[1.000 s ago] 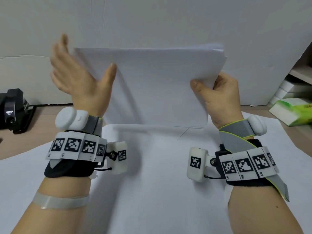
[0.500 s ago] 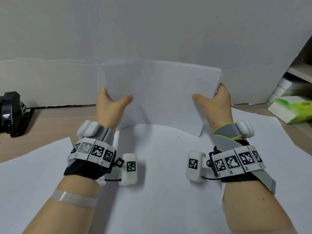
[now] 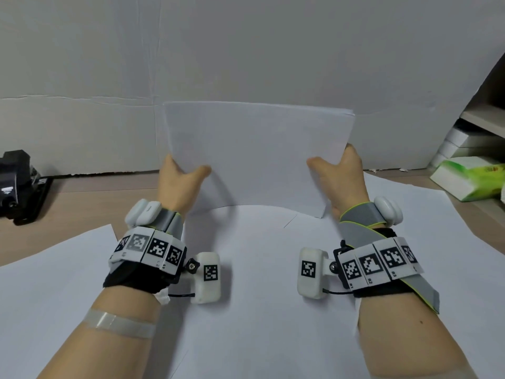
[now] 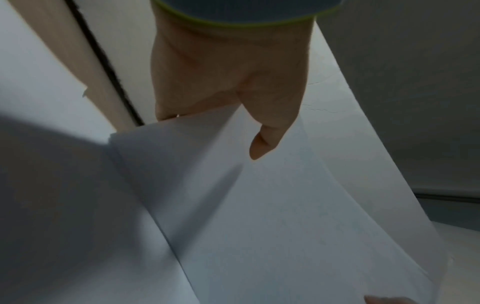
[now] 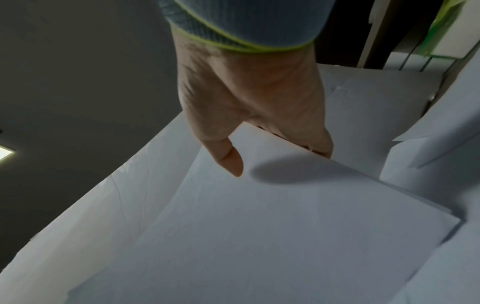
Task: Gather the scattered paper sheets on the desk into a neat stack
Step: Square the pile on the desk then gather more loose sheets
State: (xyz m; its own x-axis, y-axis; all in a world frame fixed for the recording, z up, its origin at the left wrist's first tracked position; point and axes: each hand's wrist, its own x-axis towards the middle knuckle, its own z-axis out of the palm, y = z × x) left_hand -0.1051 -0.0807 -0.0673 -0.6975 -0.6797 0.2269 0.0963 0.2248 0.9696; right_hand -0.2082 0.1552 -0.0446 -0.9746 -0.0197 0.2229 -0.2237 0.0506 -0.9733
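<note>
A stack of white paper sheets (image 3: 257,157) stands on its long edge on the desk, tilted slightly back. My left hand (image 3: 180,181) grips its left side, thumb on the near face and fingers hidden behind. My right hand (image 3: 338,173) grips the right side the same way. In the left wrist view my thumb (image 4: 265,142) lies on the paper stack (image 4: 259,216). In the right wrist view the thumb (image 5: 228,158) rests on the front sheet of the paper stack (image 5: 259,226), whose layered edges show at the right. The stack's bottom edge rests on large white sheets (image 3: 259,269) covering the desk.
A black device (image 3: 19,184) sits at the desk's left rear. A green-and-white packet (image 3: 470,179) lies at the right, beside shelves holding white boxes (image 3: 470,140). A white wall (image 3: 246,50) rises right behind the stack. Bare wooden desk (image 3: 68,209) shows at the left.
The stack has come down from in the air onto the desk surface. My left hand, spread open beside it a second ago, now holds its left side. Both hands moved lower.
</note>
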